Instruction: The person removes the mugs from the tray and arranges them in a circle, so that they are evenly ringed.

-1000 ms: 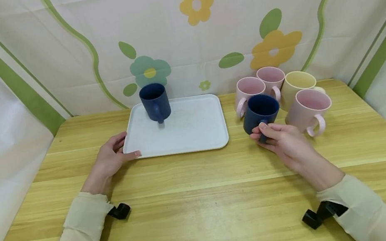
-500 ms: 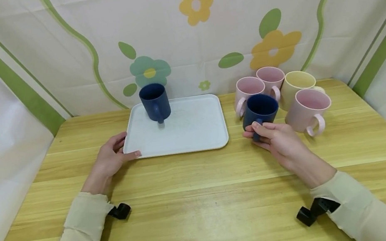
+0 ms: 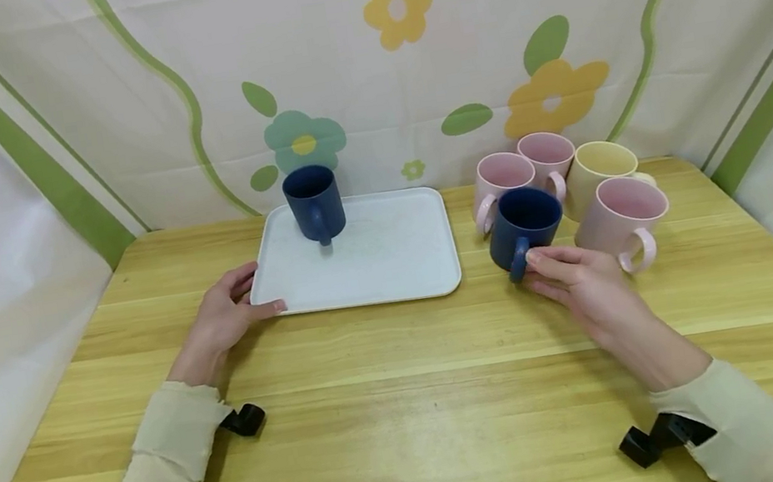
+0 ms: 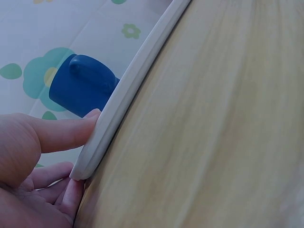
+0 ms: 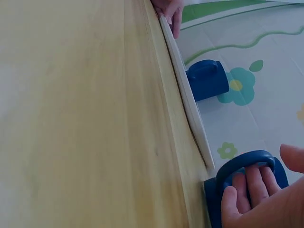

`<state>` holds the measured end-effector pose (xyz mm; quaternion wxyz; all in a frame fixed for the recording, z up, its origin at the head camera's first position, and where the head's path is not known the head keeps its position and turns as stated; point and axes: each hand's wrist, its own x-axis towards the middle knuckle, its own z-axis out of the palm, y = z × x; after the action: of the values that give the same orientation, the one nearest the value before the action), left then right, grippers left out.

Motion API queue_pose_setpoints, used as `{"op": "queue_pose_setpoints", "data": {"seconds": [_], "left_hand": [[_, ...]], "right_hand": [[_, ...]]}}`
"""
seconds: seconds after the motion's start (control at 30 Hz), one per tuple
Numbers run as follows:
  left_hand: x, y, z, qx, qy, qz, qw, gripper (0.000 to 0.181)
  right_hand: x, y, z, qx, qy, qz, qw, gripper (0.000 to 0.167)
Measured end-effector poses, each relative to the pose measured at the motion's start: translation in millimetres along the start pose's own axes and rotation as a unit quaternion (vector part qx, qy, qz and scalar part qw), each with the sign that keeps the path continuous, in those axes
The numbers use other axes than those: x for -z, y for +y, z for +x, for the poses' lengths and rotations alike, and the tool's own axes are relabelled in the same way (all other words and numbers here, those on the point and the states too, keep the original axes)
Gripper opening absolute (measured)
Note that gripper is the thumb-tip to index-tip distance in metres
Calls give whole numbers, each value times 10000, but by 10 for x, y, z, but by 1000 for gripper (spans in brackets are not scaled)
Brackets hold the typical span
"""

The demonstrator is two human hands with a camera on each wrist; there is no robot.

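Observation:
In the head view my left hand grips the near left corner of a white tray, thumb on its rim and fingers at the side and underneath. A dark blue mug stands upright at the back left of that tray, its handle towards me. My right hand is at a second dark blue mug, upright on the table right of the tray. In the right wrist view its fingers touch this mug beside the handle, while the thumb stands apart from the handle.
Close behind and beside the second blue mug stand two pink mugs, a yellow mug and another pink mug. They stand on a wooden table. A flowered curtain hangs along the back edge.
My right hand has loosened its pinch on the second blue mug's handle and shifted to the handle's right side. That handle points slightly more left. My left hand and the tray have kept their places.

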<state>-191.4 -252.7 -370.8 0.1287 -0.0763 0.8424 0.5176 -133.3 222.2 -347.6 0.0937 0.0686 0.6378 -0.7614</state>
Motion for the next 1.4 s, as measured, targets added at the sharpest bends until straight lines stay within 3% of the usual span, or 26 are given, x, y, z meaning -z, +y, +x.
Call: {"op": "queue_pose_setpoints", "data": {"seconds": [0.27, 0.57, 0.9, 1.13, 1.4], "left_hand": [[8, -18, 10, -19, 0, -18, 10000, 100], [2, -19, -1, -32, -22, -101, 9999, 100], [-1, -22, 9, 0, 9, -45, 10000, 99], [-8, -20, 15, 22, -4, -44, 10000, 101], [1, -27, 13, 16, 29, -45, 10000, 99]], "right_hand": [[23, -79, -110, 648, 215, -1, 9977, 6], [-337, -342, -61, 1266, -203, -855, 9881, 14], [-824, -362, 234, 1066, -976, -1659, 9755, 32], [-1116, -370, 424, 854, -1521, -1634, 9710, 31], [-1393, -302, 663, 910, -1851, -1583, 9656, 30]]}}
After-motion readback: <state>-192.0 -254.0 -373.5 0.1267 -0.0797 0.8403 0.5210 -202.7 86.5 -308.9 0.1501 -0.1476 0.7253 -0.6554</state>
